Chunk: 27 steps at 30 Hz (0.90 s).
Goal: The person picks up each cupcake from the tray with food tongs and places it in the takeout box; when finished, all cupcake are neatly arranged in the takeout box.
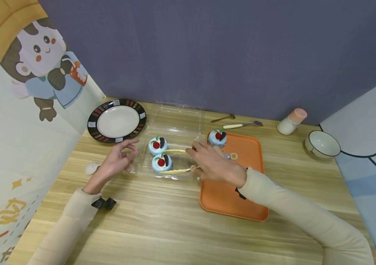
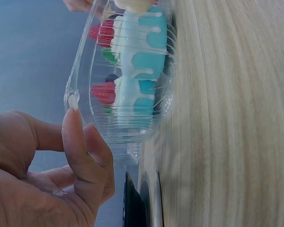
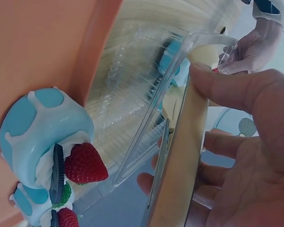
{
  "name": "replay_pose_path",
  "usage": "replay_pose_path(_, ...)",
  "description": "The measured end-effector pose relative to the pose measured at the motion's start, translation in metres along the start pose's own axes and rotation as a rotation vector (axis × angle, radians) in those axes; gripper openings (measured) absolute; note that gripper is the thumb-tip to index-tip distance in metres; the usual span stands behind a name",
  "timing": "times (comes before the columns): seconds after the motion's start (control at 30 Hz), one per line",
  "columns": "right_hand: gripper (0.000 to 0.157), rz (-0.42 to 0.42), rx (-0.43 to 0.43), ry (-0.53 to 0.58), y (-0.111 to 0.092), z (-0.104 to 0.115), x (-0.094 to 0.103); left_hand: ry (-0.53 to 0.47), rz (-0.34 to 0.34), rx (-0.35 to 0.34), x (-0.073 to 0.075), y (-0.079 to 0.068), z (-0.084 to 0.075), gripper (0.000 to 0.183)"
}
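Observation:
My right hand [image 1: 209, 160] grips a pair of tongs [image 1: 174, 172] with cream-coloured tips. In the head view the tips lie either side of the nearer blue cupcake [image 1: 161, 164], one passing between it and the farther cupcake [image 1: 157, 145]. Both cupcakes, each topped with a red berry, stand in the left half of a clear plastic container [image 1: 181, 176]. My left hand [image 1: 119, 158] is at the container's left edge, fingers loosely bent; one fingertip [image 2: 74, 109] meets the rim's corner in the left wrist view. The right wrist view shows another cupcake [image 3: 45, 137] close by my right hand.
An orange tray [image 1: 231, 206] lies at right, with a cupcake [image 1: 217, 138] at its far left corner. A dark-rimmed plate [image 1: 118, 121] stands far left. Along the back are a spoon [image 1: 223, 118], a fork [image 1: 242, 125], a pink-capped bottle [image 1: 292, 121] and a bowl [image 1: 322, 144].

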State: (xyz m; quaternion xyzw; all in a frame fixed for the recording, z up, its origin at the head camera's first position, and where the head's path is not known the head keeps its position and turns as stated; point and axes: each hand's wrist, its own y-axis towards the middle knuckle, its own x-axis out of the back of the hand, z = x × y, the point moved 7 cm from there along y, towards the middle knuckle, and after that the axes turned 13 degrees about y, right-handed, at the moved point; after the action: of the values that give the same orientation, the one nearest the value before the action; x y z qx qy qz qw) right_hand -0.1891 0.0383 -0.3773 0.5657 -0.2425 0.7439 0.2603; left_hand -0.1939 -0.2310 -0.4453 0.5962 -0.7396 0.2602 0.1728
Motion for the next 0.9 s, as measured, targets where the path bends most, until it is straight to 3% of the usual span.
replay_pose_path(0.23,0.067,0.011,-0.019,-0.008,-0.004,-0.003,0.001,-0.003,0.001,0.007,-0.001,-0.001,0.0,0.051)
replay_pose_path(0.5,0.061,-0.036,-0.01,-0.035,-0.016,-0.006,0.01,-0.013,0.001,0.001,0.0,0.0,0.0,0.052)
replay_pose_path(0.7,0.067,-0.05,-0.097,0.01,-0.036,-0.019,0.02,-0.02,0.002,0.002,0.0,0.0,0.001,0.052)
replay_pose_path(0.9,0.07,-0.123,-0.175,0.085,-0.064,-0.039,0.035,-0.018,0.006,0.002,0.001,0.0,0.001,0.052)
